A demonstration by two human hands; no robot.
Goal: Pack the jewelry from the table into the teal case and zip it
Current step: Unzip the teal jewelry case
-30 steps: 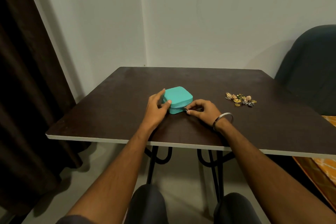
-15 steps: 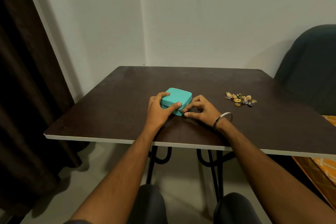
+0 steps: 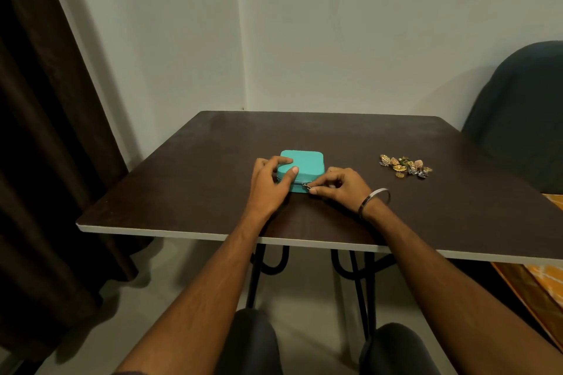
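Observation:
The teal case (image 3: 306, 163) lies closed on the dark table (image 3: 335, 137), near its middle. My left hand (image 3: 269, 184) grips the case's left side, thumb and a finger on its lid. My right hand (image 3: 339, 186), a metal bangle on its wrist, pinches the zipper pull (image 3: 307, 186) at the case's front right corner. A small heap of gold and silver jewelry (image 3: 403, 166) rests on the table to the right, apart from both hands.
A dark chair back (image 3: 518, 113) stands behind the table's right side. A brown curtain (image 3: 39, 161) hangs at the left. The table's white front edge (image 3: 182, 233) is close to my knees. An orange patterned cloth (image 3: 545, 280) lies low at right.
The case has turned so its front faces me more squarely. My left hand shifted further onto the lid, and my right hand stayed on the zipper pull at the front corner.

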